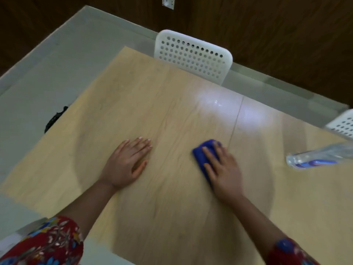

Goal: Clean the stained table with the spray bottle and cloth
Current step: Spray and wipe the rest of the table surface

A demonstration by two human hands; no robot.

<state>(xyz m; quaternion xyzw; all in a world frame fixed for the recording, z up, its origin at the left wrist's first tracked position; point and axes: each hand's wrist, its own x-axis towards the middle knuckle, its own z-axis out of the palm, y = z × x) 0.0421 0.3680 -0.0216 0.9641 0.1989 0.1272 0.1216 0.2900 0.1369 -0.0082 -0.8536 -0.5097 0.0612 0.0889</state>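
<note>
Blue folded cloth [202, 157] lies flat on the pale wood-grain table [172, 207], towards the middle and nearer the right edge, pinned beneath the right hand [222, 169], whose fingers are spread and pressing down, not curled around it. Left hand [127, 163] rests open, palm down, bracing on the bare top just beside it. Clear plastic spray bottle [315, 157] lies on its side near the right edge. No stain is plainly visible through the blur. Wiping well likely means even pressure, overlapping strokes along the grain, and refolding to a clean face.
</note>
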